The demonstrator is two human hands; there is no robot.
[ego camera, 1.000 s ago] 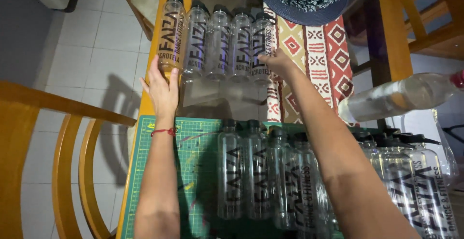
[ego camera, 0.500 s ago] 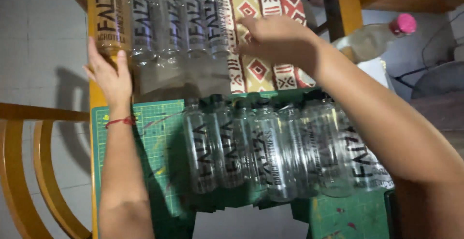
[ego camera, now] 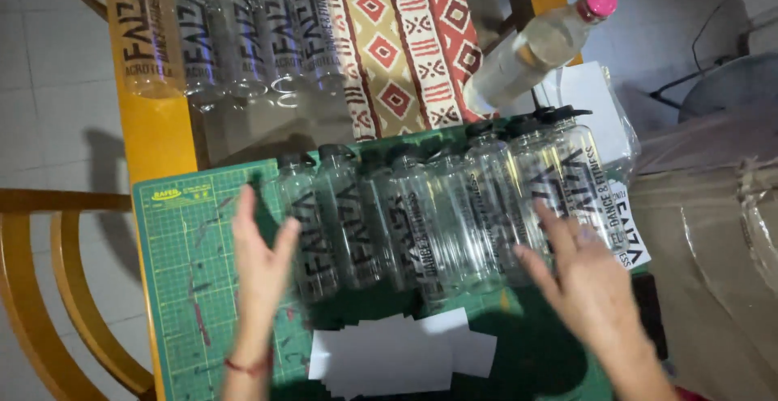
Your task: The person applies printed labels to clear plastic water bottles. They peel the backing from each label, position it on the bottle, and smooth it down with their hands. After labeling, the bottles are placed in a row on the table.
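A green cutting mat point(ego camera: 190, 287) covers the near part of a wooden table point(ego camera: 154, 129), with a patterned cloth point(ego camera: 397, 44) at 12 o'clock. A row of clear bottles point(ego camera: 421, 214) stands across the mat. The left hand point(ego camera: 261, 265), open and holding nothing, flanks the row at 9 o'clock; the right hand point(ego camera: 587, 283), blurred, fingers spread, flanks it at 3 o'clock. White paper slips point(ego camera: 397, 352) lie at 6 o'clock.

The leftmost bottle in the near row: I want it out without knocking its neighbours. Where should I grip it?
Probably by its free left flank, low on the body. The leftmost bottle lies on the green cutting mat, black cap pointing away, its right side against the next bottle. The left hand already hovers open beside it.
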